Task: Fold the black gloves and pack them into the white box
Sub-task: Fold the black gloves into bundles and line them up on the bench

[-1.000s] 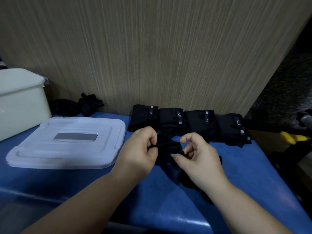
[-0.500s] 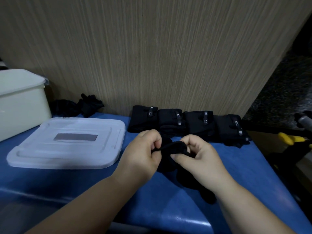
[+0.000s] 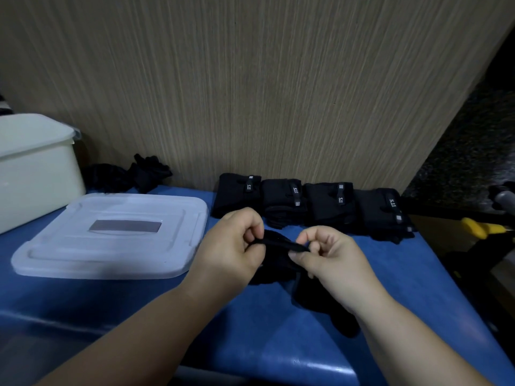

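Glove (image 3: 279,242) stretched left-to-right (long axis sideways), its ends pinched by left hand (image 3: 231,246) and right hand (image 3: 331,260).

Both hands were bare. The left hand (image 3: 231,246) was broad across the back, with smooth, rounded knuckles just behind the grip. The right hand (image 3: 334,263) showed a short, bluntly trimmed thumbnail (image 3: 294,255) at the grip itself. Behind each grip the wrist ran into a bare forearm; the left forearm (image 3: 139,330) and the right forearm (image 3: 404,344) were both uncovered back to the lower edge of the view.
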Demonstrator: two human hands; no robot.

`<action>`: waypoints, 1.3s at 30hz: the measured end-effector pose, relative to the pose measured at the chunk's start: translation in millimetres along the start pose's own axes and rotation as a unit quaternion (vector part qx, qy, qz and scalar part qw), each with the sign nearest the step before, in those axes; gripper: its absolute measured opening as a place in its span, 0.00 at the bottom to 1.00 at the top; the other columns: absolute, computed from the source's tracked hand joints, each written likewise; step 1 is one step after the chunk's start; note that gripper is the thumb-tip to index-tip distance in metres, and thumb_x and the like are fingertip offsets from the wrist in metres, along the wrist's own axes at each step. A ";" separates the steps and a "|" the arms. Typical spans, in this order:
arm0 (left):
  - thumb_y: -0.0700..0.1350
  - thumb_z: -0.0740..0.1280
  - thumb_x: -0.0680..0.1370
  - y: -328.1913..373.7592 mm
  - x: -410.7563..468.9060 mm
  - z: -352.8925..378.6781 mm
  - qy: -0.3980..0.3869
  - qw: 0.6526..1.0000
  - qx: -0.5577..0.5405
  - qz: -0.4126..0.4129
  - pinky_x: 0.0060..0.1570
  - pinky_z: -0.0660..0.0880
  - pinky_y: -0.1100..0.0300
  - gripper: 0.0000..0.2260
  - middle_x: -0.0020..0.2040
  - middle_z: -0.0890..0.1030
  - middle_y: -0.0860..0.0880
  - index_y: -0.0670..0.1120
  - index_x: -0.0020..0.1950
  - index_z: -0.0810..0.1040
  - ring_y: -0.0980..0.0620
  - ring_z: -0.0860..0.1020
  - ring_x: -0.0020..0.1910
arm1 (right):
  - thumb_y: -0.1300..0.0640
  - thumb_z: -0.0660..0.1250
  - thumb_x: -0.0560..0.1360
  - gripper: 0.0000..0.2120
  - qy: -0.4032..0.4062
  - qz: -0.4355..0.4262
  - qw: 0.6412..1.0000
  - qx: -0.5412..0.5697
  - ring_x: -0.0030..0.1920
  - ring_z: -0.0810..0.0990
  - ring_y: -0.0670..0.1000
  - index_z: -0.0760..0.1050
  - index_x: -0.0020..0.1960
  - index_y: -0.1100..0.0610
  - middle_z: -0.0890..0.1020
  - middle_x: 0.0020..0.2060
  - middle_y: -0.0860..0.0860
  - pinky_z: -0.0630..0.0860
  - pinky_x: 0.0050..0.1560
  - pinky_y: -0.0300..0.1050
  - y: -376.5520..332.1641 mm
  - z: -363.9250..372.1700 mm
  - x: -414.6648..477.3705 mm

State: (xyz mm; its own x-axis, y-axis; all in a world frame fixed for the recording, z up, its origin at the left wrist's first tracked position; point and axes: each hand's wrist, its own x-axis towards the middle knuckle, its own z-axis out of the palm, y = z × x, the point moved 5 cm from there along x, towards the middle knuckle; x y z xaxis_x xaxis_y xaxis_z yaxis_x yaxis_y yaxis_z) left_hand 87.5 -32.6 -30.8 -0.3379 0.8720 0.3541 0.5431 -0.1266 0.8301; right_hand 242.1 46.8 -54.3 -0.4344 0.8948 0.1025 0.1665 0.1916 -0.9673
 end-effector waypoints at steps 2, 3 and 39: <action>0.34 0.67 0.71 -1.2 0.1 4.2 -0.011 1.000 -0.005 0.015 0.31 0.67 0.69 0.16 0.35 0.71 0.55 0.56 0.36 0.70 0.61 0.68 0.29 | 0.65 0.72 0.70 0.13 0.043 -0.047 0.995 -0.070 0.26 0.66 0.47 0.75 0.39 0.47 0.68 0.23 0.45 0.67 0.32 0.44 -3.0 -3.2 -0.5; 0.36 0.68 0.71 -2.0 0.4 5.8 -0.015 1.000 -0.015 0.020 0.32 0.68 0.68 0.15 0.35 0.71 0.56 0.56 0.36 0.70 0.61 0.68 0.30 | 0.64 0.71 0.70 0.14 0.063 -0.074 0.989 -0.110 0.27 0.66 0.45 0.73 0.40 0.46 0.68 0.23 0.44 0.67 0.32 0.42 -5.8 -4.8 -2.3; 0.49 0.56 0.82 -18.1 2.6 23.7 -0.082 0.866 -0.410 -0.276 0.35 0.81 0.54 0.11 0.46 0.85 0.45 0.48 0.58 0.75 0.48 0.84 0.40 | 0.42 0.76 0.63 0.25 -0.104 0.147 0.961 0.210 0.38 0.81 0.49 0.74 0.52 0.56 0.83 0.39 0.52 0.74 0.37 0.41 -4.4 17.6 -12.2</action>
State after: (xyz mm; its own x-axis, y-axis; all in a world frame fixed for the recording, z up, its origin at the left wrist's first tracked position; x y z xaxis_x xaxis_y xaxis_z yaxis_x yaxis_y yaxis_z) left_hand 95.1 -16.9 -55.1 -0.2213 0.9538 -0.2033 -0.4158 0.0963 0.9043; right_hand 231.0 28.0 -55.4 -0.5981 0.7768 -0.1969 -0.0430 -0.2765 -0.9600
